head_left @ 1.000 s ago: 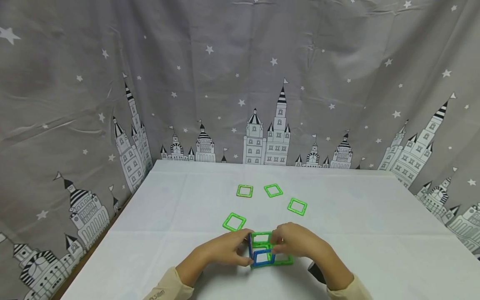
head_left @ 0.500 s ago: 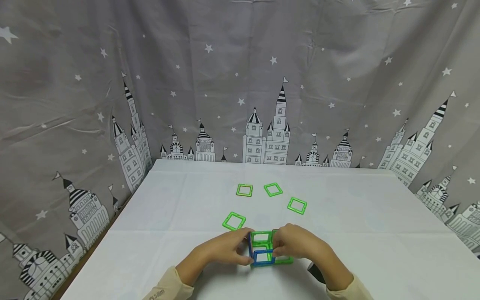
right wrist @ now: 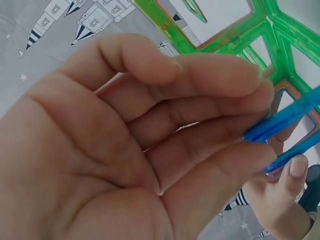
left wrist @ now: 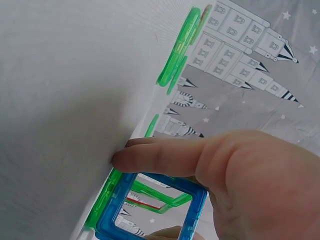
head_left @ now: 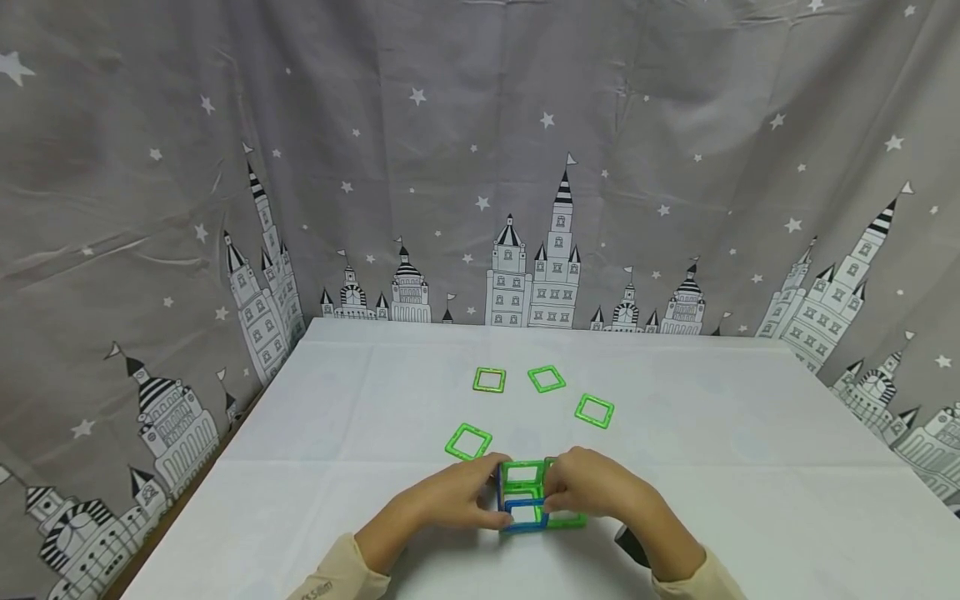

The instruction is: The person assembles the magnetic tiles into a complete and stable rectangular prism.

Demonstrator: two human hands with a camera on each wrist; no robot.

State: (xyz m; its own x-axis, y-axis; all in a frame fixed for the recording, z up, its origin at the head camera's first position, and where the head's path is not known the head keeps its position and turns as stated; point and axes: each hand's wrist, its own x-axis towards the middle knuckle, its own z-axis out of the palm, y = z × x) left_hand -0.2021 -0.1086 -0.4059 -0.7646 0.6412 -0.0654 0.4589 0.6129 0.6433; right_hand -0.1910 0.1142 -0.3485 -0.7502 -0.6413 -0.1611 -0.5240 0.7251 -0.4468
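A small frame structure of green magnetic tiles [head_left: 522, 464] stands on the white table, with a blue magnetic tile [head_left: 527, 527] upright at its front. Another blue tile [left wrist: 196, 207] forms its left wall. My left hand [head_left: 459, 498] grips this left side, thumb at the front corner and fingers reaching to the back. At the front, my right hand [head_left: 588, 483] pinches the right edge of the front blue tile between thumb and fingers. In the right wrist view this blue tile [right wrist: 285, 117] meets my fingertips, and the left thumb [right wrist: 298, 167] presses its other end.
Loose green square tiles lie flat beyond the structure: one near the left hand [head_left: 477, 430], and others behind, including a back-left tile [head_left: 490, 370] and a right-hand tile [head_left: 590, 422]. A grey castle-print curtain [head_left: 450, 167] hangs behind the table. A dark object [head_left: 632, 546] sits under the right wrist.
My right hand has settled slightly lower at the front blue tile, its fingers closer together. The left hand has shifted only a little to the right. The loose tiles stay put.
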